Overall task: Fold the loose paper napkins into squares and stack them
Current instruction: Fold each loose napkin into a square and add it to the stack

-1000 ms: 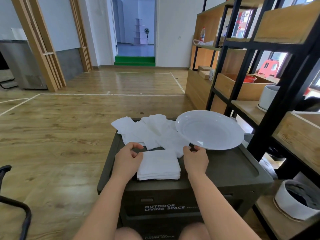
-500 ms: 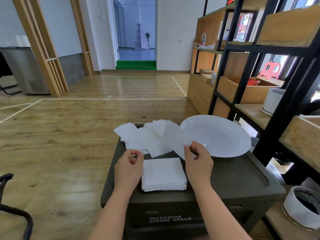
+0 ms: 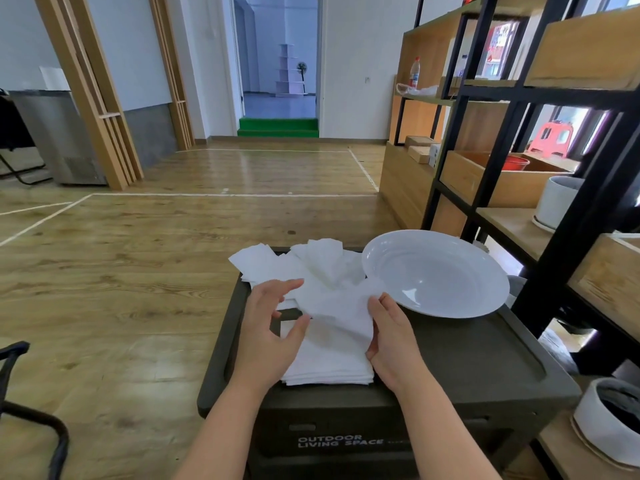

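The only writing that reads clearly is the white capital lettering "OUTDOOR LIVING SPACE", set in two lines on the near front face of the dark storage box [image 3: 346, 424], followed by a few small dots. A plastic bottle [image 3: 414, 71] on the wooden shelf at the far right carries a red label, but its print is too small to read. Behind the black shelf frame, a red and white poster [image 3: 498, 39] shows marks that are too blurred to make out.
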